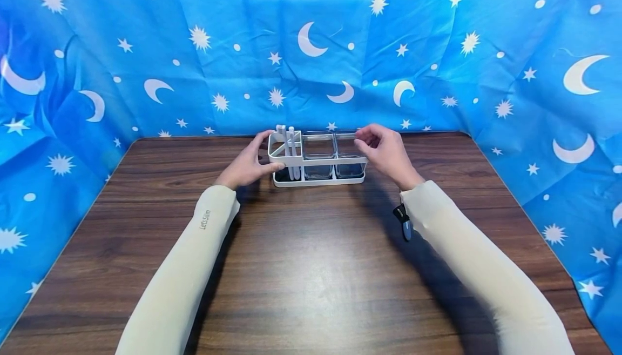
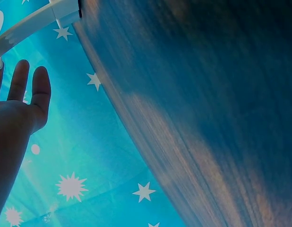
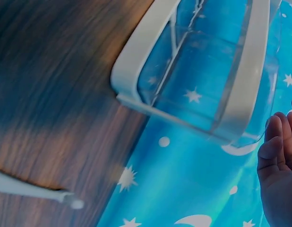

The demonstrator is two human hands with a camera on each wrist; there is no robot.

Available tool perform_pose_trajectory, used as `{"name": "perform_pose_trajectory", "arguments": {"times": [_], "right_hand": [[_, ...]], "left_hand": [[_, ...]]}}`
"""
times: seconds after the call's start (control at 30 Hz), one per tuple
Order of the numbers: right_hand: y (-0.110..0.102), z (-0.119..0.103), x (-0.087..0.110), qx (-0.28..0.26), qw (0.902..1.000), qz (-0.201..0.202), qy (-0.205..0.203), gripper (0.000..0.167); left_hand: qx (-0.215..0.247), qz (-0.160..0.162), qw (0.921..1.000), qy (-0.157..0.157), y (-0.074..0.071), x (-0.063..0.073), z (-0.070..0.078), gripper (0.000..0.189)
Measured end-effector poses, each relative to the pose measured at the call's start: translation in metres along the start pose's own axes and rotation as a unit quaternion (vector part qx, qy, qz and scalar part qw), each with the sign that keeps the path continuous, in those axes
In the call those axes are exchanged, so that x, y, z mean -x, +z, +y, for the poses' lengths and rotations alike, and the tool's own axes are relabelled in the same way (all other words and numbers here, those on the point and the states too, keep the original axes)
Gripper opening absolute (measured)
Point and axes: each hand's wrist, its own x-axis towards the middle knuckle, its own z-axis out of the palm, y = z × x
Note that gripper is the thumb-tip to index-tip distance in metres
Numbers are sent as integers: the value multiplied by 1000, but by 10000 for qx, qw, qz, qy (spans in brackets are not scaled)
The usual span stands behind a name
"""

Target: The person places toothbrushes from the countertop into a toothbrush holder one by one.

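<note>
A white desk organizer (image 1: pixel 318 161) stands near the table's back edge. Its left compartment holds a few white pens (image 1: pixel 293 149), upright. Two clear bins, a middle one (image 1: pixel 318 152) and a right one (image 3: pixel 202 80), sit in the frame. My left hand (image 1: pixel 245 167) grips the organizer's left end, thumb in front and fingers behind; in the left wrist view, two fingertips stay off the white rim (image 2: pixel 30 26). At the other end, my right hand (image 1: pixel 386 152) has loosely bent fingers by the right bin's corner. The right wrist view shows nothing pinched between them.
The brown wooden table (image 1: pixel 311 268) reaches toward me. Blue cloth (image 1: pixel 272 36) with moons and stars hangs close behind the organizer and along both sides. A small black tag (image 1: pixel 402 220) dangles from the right wrist.
</note>
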Motion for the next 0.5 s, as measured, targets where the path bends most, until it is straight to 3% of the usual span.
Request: {"name": "perform_pose_trajectory", "arguments": {"times": [0.5], "right_hand": [[-20, 17, 13, 81, 9991, 235, 344, 19]], "left_hand": [[80, -36, 9999, -54, 0, 1, 2, 87]]}}
